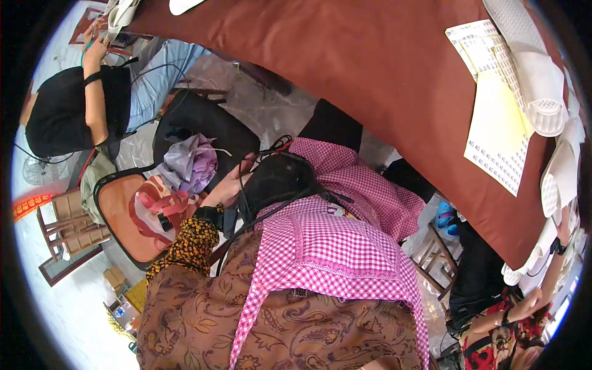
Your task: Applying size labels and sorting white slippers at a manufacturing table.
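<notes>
Left hand at black bag, fingers partly hidden; cannot tell grip. Right hand unseen. Loose cable might snag, dragging bag.

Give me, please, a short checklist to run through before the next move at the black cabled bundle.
1. Left hand at the black cabled bundle: ok.
2. Left hand's grip firm: cannot tell; partly hidden.
3. Right hand visible: not ok; it does not show.
4. Thin black cable clear of the pink-and-white checked apron: not ok; it crosses the edge.
5. Yellow-and-white paper label sheets on the brown-covered table: ok.
6. White perforated shoe beside the sheets: ok.
</notes>
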Demonstrator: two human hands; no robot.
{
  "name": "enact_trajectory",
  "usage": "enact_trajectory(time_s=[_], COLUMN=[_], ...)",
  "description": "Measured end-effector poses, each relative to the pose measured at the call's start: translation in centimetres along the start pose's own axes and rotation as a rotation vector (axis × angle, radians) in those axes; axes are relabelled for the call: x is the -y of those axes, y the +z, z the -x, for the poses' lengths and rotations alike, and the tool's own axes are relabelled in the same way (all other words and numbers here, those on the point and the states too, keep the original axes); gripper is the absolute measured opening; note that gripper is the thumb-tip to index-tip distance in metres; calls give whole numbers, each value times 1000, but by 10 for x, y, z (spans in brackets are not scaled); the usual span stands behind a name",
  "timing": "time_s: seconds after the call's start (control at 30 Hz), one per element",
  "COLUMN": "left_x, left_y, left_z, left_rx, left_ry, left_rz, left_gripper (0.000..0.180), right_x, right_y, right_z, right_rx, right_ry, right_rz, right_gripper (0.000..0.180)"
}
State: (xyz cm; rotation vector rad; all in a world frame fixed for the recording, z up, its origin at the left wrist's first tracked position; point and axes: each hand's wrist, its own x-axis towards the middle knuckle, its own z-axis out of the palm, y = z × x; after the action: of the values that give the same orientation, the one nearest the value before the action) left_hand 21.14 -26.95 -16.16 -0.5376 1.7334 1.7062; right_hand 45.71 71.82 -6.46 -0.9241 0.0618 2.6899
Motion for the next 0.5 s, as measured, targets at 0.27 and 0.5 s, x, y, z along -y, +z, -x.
enact_trajectory(time_s=[0.27, 0.5], left_x=[-1, -20], left_y=[-15, -47], left_z=[10, 8], left_rx=[-162, -177], left_ry=[50, 239], left_rz=[-125, -453], left_gripper=[71, 68], right_x=[-17, 16], right_y=[15, 26], right_z=[-39, -1], right_rx=[282, 552], right_ry=[109, 55], right_rz=[181, 145], right_gripper=[71, 67])
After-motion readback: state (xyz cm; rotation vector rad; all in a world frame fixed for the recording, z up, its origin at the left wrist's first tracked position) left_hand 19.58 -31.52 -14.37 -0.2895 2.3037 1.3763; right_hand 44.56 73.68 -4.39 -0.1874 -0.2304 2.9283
